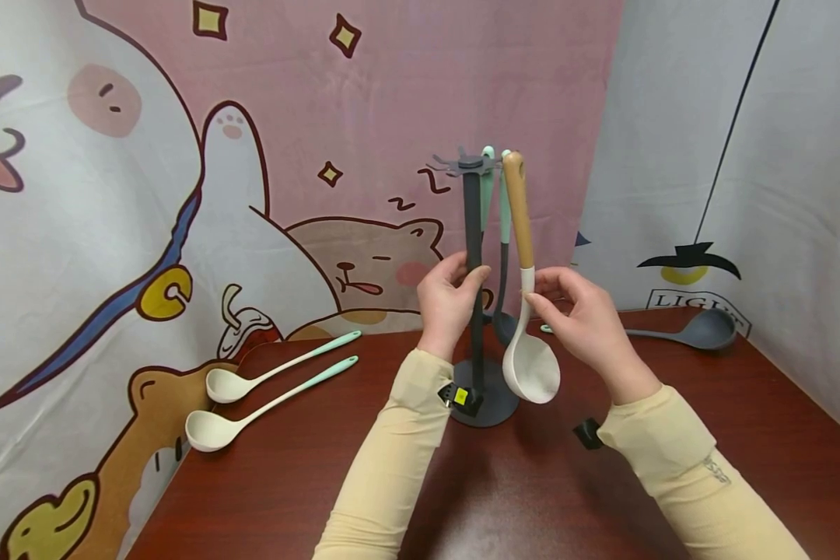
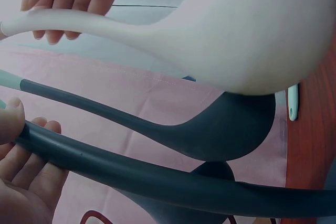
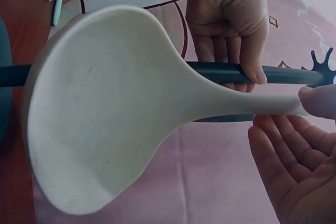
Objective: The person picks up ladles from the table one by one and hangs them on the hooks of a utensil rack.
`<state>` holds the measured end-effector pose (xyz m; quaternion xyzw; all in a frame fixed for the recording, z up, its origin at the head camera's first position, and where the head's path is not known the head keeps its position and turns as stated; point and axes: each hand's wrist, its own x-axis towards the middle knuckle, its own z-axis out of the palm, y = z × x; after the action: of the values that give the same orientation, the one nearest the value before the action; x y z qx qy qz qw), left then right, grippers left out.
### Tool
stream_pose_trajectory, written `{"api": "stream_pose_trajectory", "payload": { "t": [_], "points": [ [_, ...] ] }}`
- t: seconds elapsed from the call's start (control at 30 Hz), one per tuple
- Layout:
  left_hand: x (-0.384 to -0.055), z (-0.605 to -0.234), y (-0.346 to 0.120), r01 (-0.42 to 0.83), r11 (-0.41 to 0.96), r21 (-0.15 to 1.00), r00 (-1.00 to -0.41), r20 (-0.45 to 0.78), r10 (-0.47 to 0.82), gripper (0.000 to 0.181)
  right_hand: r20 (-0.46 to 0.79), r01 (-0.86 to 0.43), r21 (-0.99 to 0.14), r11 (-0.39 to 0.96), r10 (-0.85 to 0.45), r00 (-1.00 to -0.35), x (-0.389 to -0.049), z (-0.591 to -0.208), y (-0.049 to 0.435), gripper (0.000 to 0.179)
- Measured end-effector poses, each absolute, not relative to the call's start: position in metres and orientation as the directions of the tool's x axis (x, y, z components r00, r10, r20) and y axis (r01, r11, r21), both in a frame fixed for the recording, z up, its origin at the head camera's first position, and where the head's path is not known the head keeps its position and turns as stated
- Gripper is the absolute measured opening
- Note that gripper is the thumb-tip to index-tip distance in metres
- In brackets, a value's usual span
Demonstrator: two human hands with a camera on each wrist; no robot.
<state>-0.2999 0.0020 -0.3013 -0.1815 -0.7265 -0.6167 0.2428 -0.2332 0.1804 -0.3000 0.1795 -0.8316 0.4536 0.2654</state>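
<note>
My left hand (image 1: 451, 302) grips the dark upright post of a utensil stand (image 1: 473, 225) with thumb and fingers. In my right hand (image 1: 582, 315), thumb and fingertips pinch a white ladle (image 1: 532, 372) at its neck, just below the wooden handle (image 1: 520, 210). The ladle hangs bowl down, right of the post, and its handle top is right at the stand's hook ring (image 1: 470, 162). Behind it, a dark ladle (image 2: 226, 129) with a mint handle hangs from the stand. A second dark utensil (image 2: 157, 208) is partly hidden by the post in the left wrist view.
Two white ladles with mint handles, an upper one (image 1: 229, 385) and a lower one (image 1: 213, 430), lie at the table's left. A grey ladle (image 1: 714, 330) lies at the back right edge. Printed cloth (image 1: 364, 101) hangs close behind the table.
</note>
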Motion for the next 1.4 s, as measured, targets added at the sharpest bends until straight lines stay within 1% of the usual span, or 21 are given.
{"api": "stream_pose_trajectory", "payload": {
  "t": [0.27,0.47,0.6,0.7,0.77,0.87,1.13,1.23,1.4],
  "points": [
    [-0.3,-0.302,0.002,0.552,0.154,0.82,-0.826,0.563,-0.033,0.018,0.59,-0.566,-0.605,0.56,-0.161,-0.791,-0.232,-0.306,0.192,0.041],
    [-0.3,-0.302,0.002,0.555,0.17,0.815,-0.822,0.568,-0.037,0.018,0.543,-0.57,-0.576,0.586,-0.247,-0.802,-0.233,-0.315,0.204,0.055],
    [-0.3,-0.302,0.002,0.552,0.163,0.818,-0.825,0.564,-0.037,0.018,0.552,-0.619,-0.533,0.577,-0.317,-0.771,-0.236,-0.321,0.211,0.062],
    [-0.3,-0.302,0.002,0.551,0.162,0.819,-0.826,0.563,-0.039,0.018,0.568,-0.66,-0.507,0.554,-0.361,-0.739,-0.238,-0.325,0.215,0.064],
    [-0.3,-0.302,0.002,0.55,0.164,0.819,-0.826,0.563,-0.038,0.018,0.567,-0.674,-0.502,0.542,-0.382,-0.73,-0.239,-0.328,0.217,0.064],
    [-0.3,-0.302,0.002,0.552,0.168,0.817,-0.824,0.565,-0.038,0.017,0.554,-0.674,-0.505,0.539,-0.397,-0.732,-0.24,-0.332,0.221,0.066],
    [-0.3,-0.302,0.002,0.561,0.169,0.81,-0.818,0.574,-0.037,0.019,0.507,-0.627,-0.525,0.575,-0.381,-0.773,-0.242,-0.343,0.23,0.074],
    [-0.3,-0.302,0.002,0.562,0.178,0.808,-0.816,0.577,-0.04,0.019,0.495,-0.621,-0.521,0.585,-0.386,-0.779,-0.243,-0.349,0.233,0.075],
    [-0.3,-0.302,0.002,0.556,0.167,0.814,-0.821,0.569,-0.04,0.018,0.482,-0.629,-0.484,0.608,-0.415,-0.772,-0.246,-0.357,0.24,0.074]
  ]
}}
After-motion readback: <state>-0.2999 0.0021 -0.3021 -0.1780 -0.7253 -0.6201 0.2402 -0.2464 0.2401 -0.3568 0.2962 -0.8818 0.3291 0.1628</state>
